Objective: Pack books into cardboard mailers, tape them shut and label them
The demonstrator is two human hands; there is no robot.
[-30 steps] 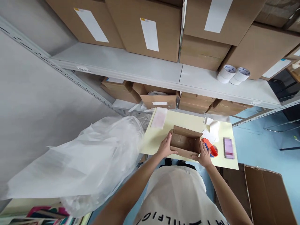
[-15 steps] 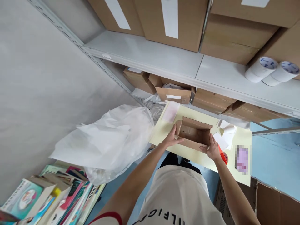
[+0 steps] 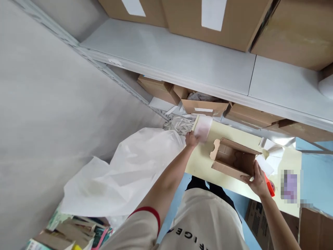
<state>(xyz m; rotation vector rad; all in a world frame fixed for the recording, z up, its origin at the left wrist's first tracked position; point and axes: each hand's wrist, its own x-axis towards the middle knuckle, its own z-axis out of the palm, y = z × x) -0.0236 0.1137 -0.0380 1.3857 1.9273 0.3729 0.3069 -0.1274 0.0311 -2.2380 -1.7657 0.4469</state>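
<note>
A small open cardboard box [image 3: 235, 158] lies on the pale yellow tabletop [image 3: 221, 132], its cut-out flap folded out at the left end. My right hand [image 3: 258, 180] grips the box's right end, thumb against the near wall and fingers over the edge. At the table's far left corner, my left hand [image 3: 191, 139] closes on the edge of a pale pink sheet [image 3: 203, 127]; its fingertips are partly hidden. An orange-red tape dispenser [image 3: 269, 184] lies just beyond my right hand.
White crumpled papers [image 3: 274, 152] and a blurred purple item [image 3: 290, 186] lie on the table's right part. A large white plastic bag [image 3: 125, 173] bulges at left. Metal shelving [image 3: 166, 52] with cardboard boxes [image 3: 205, 107] stands ahead. Books [image 3: 99, 236] are stacked lower left.
My left hand has let go of the box's left end and moved up and left to the pink sheet. My right hand stays on the box. The view has shifted left.
</note>
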